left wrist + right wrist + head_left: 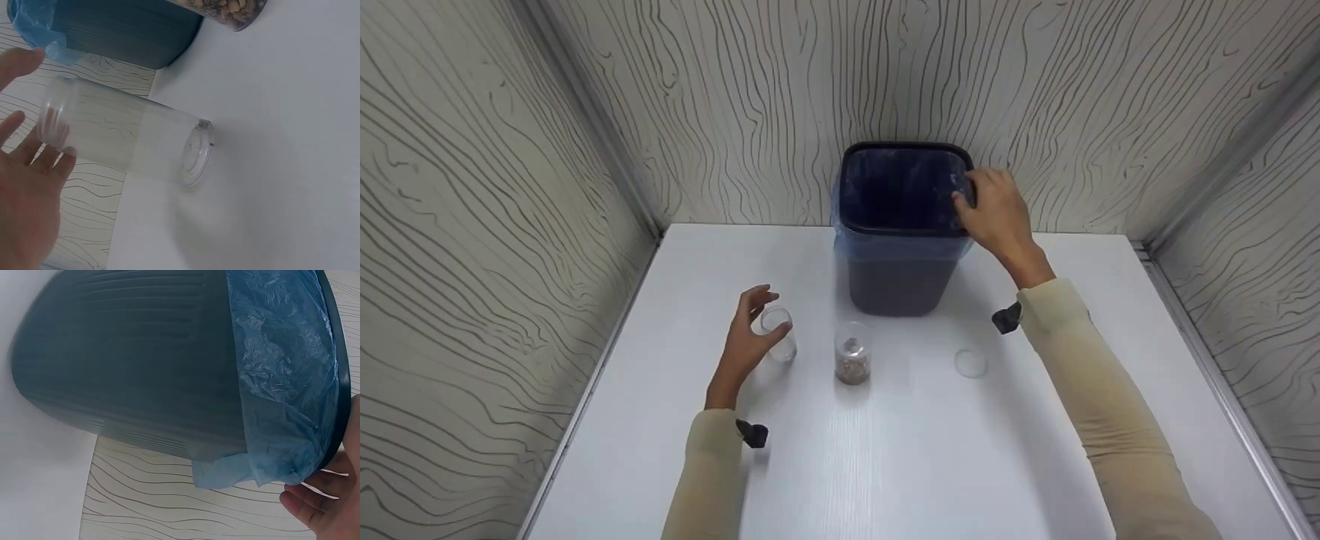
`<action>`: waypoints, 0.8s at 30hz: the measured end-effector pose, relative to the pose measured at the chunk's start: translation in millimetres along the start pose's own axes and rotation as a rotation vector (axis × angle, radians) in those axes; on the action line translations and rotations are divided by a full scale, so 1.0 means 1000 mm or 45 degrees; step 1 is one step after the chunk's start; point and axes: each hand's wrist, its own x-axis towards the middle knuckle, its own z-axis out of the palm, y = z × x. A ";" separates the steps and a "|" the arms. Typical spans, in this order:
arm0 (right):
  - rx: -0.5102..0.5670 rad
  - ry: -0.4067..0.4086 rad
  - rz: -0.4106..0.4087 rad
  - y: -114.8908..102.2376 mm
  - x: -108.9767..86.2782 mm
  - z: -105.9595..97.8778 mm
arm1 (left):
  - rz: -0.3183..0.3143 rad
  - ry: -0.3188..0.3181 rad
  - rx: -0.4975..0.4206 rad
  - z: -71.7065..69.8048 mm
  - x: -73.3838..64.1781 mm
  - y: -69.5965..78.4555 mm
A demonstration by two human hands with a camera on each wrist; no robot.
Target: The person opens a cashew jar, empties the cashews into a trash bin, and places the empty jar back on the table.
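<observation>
My left hand (748, 334) is at a clear, empty-looking jar (780, 341) standing upright on the table. In the left wrist view, the fingers lie by the neck of the jar (124, 129), while the thumb (22, 64) is apart from it. A speck of residue shows at its base. With thumb inside and fingers outside, my right hand (997, 210) grips the right rim of a dark trash bin (896, 285). A blue bag (287, 365) lines the bin and folds over its rim.
Between the hands, in front of the bin, a second clear jar (853, 360) holds brown, dried-looking pieces. A clear round disc (971, 364), perhaps a lid, lies to its right on the white table (915, 465). Patterned walls (735, 112) enclose the back and sides.
</observation>
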 end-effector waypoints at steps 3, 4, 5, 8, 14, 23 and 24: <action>0.014 0.038 -0.007 -0.001 -0.002 0.000 | 0.015 0.005 0.013 0.000 0.000 0.004; 0.018 0.049 -0.008 -0.002 -0.003 -0.001 | 0.024 0.005 0.016 0.000 0.000 0.006; 0.022 0.060 -0.009 -0.002 -0.003 -0.002 | 0.035 0.006 0.018 0.000 0.000 0.007; 0.035 0.092 -0.020 -0.004 -0.005 -0.003 | 0.072 0.011 0.022 0.000 0.000 0.011; 0.064 0.141 -0.071 -0.009 -0.013 -0.005 | 0.165 -0.001 0.013 0.002 0.000 0.020; 0.070 0.232 -0.196 -0.017 -0.030 -0.006 | 0.247 -0.056 -0.020 0.007 -0.002 0.031; 0.072 0.234 -0.206 -0.019 -0.033 -0.006 | 0.257 -0.066 -0.022 0.008 -0.003 0.033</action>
